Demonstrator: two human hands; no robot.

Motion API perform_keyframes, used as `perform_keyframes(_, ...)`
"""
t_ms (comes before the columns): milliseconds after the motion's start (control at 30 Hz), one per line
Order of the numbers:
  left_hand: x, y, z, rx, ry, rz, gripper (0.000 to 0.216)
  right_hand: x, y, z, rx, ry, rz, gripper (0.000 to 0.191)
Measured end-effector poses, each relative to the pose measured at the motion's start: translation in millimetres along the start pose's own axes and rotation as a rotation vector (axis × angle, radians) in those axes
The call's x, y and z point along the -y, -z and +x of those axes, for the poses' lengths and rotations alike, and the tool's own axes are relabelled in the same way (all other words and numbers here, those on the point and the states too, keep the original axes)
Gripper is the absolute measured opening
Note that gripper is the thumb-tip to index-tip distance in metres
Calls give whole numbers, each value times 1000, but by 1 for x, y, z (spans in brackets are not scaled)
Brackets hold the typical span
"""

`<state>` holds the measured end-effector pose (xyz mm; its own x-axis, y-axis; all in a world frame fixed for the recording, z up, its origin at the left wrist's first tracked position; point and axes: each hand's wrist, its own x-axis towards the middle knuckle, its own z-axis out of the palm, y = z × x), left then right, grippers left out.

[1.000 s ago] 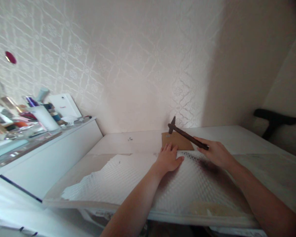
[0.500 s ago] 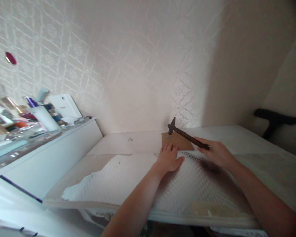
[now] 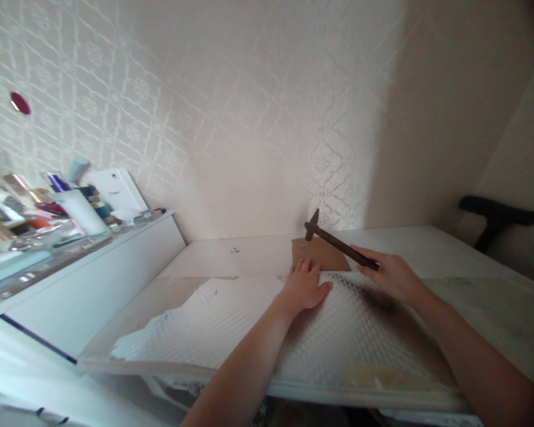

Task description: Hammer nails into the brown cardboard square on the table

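My right hand (image 3: 394, 274) grips the end of the handle of a hammer (image 3: 338, 243). The hammer's dark head is raised over the far left part of a brown cardboard piece (image 3: 327, 256). Close under the head, a few tiny metal bits (image 3: 302, 245) show on the cardboard; they are too small to make out. My left hand (image 3: 306, 284) lies flat with its fingers spread, fingertips on the cardboard's near left edge. Its palm rests on a white textured sheet (image 3: 191, 326) that covers part of the table.
Several small dark bits (image 3: 235, 250) lie on the white table (image 3: 213, 255) at left. Beside it stands a white cabinet (image 3: 111, 273), its top crowded with bottles and a white box (image 3: 118, 190). A patterned wall (image 3: 249, 118) rises behind. A black T-shaped object (image 3: 493, 216) is at right.
The hammer's head has shifted very slightly to the right. My left hand and the cardboard stay where they were.
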<state>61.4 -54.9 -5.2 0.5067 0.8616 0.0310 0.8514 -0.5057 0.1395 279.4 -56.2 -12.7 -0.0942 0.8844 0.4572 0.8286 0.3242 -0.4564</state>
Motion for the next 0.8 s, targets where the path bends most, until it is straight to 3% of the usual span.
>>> perform_keyframes(600, 0, 0, -1, -1, 1, 0, 65, 0, 1, 1, -25, 0, 2, 46)
perform_keyframes(800, 0, 0, 0, -6, -1, 1, 66, 3, 3, 0, 29, -11, -2, 45)
